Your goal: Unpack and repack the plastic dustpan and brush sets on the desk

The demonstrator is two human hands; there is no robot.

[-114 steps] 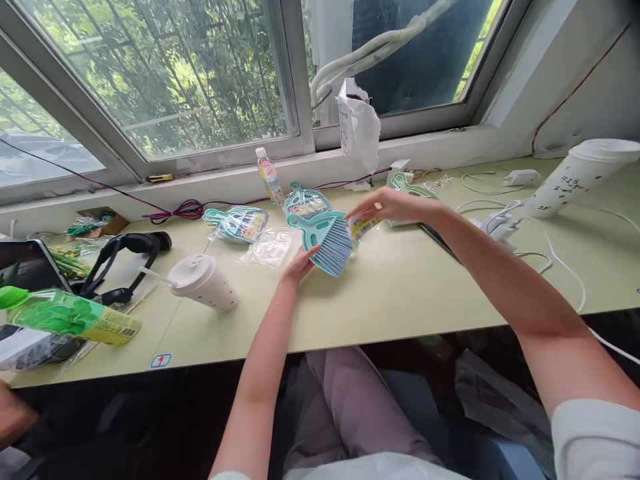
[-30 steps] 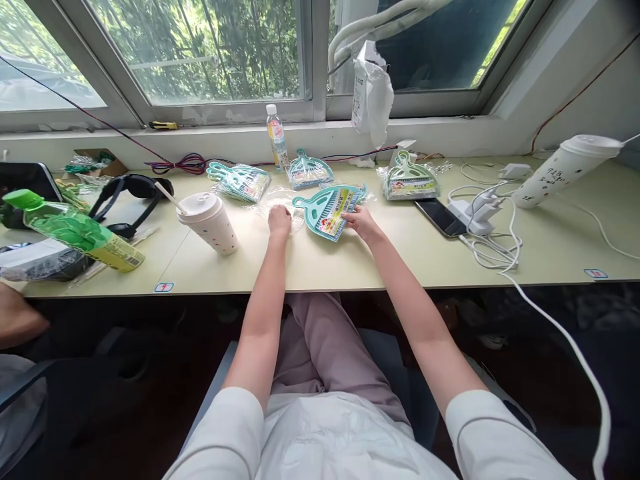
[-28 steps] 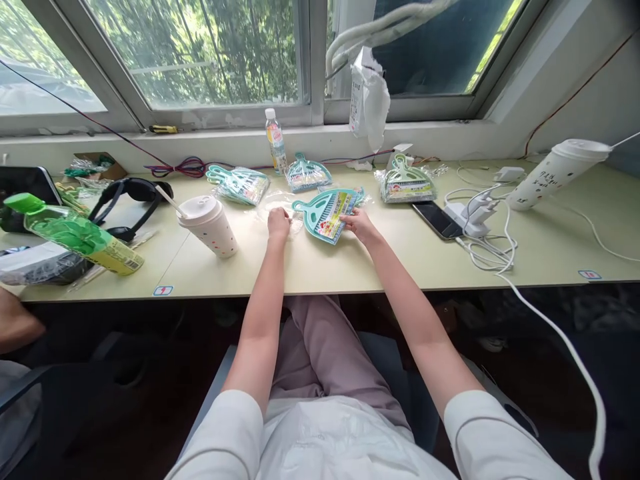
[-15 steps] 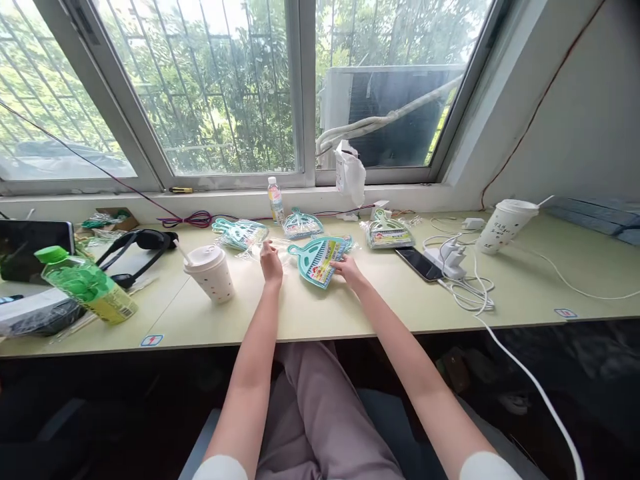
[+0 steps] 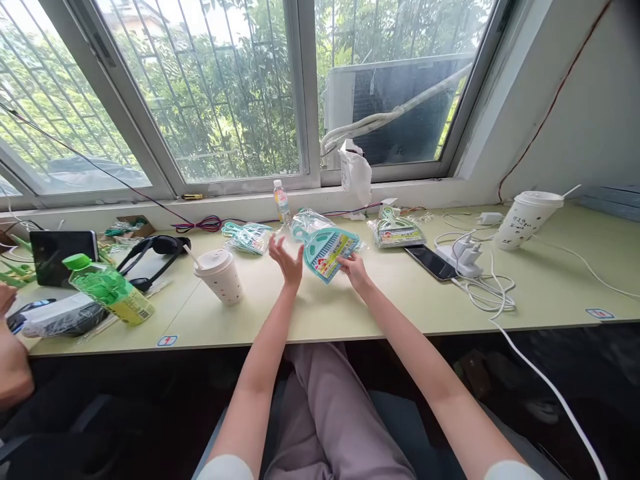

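Your right hand (image 5: pixel 355 269) is grasping the dustpan set (image 5: pixel 328 248), ideally steadying it; your left hand (image 5: pixel 287 262) is hovering, grip released, beside it.

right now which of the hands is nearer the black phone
Right. The right hand grips the teal dustpan, left of the phone; the left hand is farther left, open.

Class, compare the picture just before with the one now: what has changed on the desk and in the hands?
The left hand, closed before, has opened its fingers. Clear wrap, earlier near that hand, now seems further right, behind the dustpan set. The right hand still grips the set; the phone stayed put.
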